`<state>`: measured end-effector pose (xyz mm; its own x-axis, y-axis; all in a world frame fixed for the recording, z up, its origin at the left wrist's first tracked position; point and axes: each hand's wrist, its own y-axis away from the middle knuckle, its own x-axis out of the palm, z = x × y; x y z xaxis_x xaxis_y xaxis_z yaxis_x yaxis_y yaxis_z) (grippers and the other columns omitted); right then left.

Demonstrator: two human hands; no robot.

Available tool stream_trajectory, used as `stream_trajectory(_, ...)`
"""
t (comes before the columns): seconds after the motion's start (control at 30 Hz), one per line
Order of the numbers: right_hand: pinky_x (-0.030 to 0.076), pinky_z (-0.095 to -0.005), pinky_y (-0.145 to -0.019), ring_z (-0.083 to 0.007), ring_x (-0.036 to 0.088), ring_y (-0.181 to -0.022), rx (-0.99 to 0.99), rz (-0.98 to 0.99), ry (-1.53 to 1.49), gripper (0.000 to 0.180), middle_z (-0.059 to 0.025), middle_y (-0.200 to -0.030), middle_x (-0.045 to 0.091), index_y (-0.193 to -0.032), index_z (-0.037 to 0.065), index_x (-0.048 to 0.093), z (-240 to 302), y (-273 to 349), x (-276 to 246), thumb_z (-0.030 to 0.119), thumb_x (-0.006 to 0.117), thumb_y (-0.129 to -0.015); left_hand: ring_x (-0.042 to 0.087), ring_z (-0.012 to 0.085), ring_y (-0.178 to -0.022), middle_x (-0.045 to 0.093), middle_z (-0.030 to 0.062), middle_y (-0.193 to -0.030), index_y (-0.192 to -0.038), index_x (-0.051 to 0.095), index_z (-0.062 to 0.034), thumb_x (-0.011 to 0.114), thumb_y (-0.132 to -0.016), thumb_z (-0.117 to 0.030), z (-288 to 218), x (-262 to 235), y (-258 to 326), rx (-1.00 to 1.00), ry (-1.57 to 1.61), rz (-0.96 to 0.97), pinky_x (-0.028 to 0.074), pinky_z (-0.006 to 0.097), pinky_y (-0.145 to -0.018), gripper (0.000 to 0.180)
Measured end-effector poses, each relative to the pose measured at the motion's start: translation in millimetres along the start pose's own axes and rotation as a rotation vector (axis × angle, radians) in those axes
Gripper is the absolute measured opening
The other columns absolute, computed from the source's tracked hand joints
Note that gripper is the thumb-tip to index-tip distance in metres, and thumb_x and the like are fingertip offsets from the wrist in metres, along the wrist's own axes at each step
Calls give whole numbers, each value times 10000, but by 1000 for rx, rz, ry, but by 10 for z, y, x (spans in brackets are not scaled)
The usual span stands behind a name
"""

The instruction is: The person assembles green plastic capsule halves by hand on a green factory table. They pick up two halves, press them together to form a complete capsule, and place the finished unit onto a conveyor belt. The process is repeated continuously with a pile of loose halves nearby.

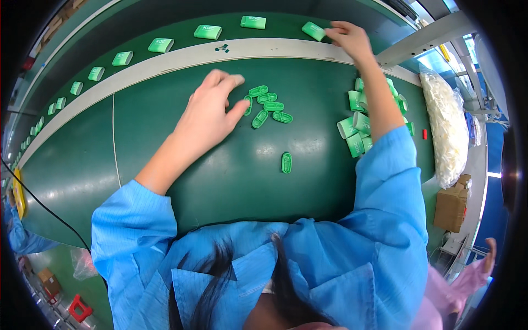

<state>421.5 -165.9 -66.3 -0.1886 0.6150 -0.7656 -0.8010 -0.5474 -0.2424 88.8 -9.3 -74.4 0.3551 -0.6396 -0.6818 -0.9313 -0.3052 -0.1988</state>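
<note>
My left hand [212,107] is over the green table, thumb and index finger apart, with nothing visible between them. Right beside its thumb lies a loose group of small green oval caps [268,98]. One more green cap [286,163] lies alone nearer to me. At the far right, my right hand [352,41] reaches over the pale rail, its fingertips at the right end of a green-and-white sleeve-shaped casing [313,31] that sits tilted on the belt. Below my right forearm, a heap of similar green casings [355,124] is partly hidden by the arm.
Several casings [160,45] stand in a spaced row along the belt beyond the curved rail [165,63]. Small dark bits [222,48] lie on that rail. A bulging clear bag [444,126] and a cardboard box [452,208] are at the right. Another person's hand [489,256] shows lower right.
</note>
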Motion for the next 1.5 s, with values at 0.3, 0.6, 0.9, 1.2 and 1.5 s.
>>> stream_trajectory(0.3, 451, -307, -804, -213, 615, -867, 108, 129, 435, 448, -108, -904, 667, -974, 27, 662, -592, 723, -863, 440, 633, -803, 606, 315, -752, 579, 143, -931, -969, 634, 8, 639, -796, -147, 73, 258, -176, 110, -95, 0, 506, 394, -678, 233)
stream_trajectory(0.6, 439, -282, -633, -140, 533, -676, -161, 47, 265, 300, -77, -803, 625, -939, 9, 581, 312, 1019, -236, 271, 662, -818, 596, 267, -823, 592, 119, -921, -980, 636, -13, 655, -776, -190, 115, 394, -481, 139, -152, -85, 479, 362, -755, 270)
stream_trajectory(0.9, 469, -209, -671, -76, 591, -766, -156, 276, -236, 234, -31, -848, 620, -1016, -9, 559, 937, 1241, 232, 69, 652, -816, 599, 216, -846, 612, 106, -933, -911, 645, -23, 705, -728, -154, 56, 446, -502, 110, -75, -88, 479, 320, -769, 233)
stream_trajectory(1.2, 489, -234, -680, -119, 604, -771, 124, 422, -974, 287, -72, -918, 639, -1076, -23, 559, 897, 1332, 363, 77, 650, -822, 610, 123, -868, 640, 68, -955, -1041, 598, 12, 650, -835, -130, 119, 310, -566, -147, 891, 49, 505, 262, -792, 255)
stream_trajectory(1.5, 500, -235, -680, -112, 604, -758, 158, 360, -994, 279, -81, -909, 649, -1043, -38, 578, 891, 1348, 435, 27, 675, -789, 619, 119, -835, 655, 92, -939, -1102, 571, 23, 643, -845, -119, 75, 394, -512, -175, 955, -30, 523, 255, -784, 302)
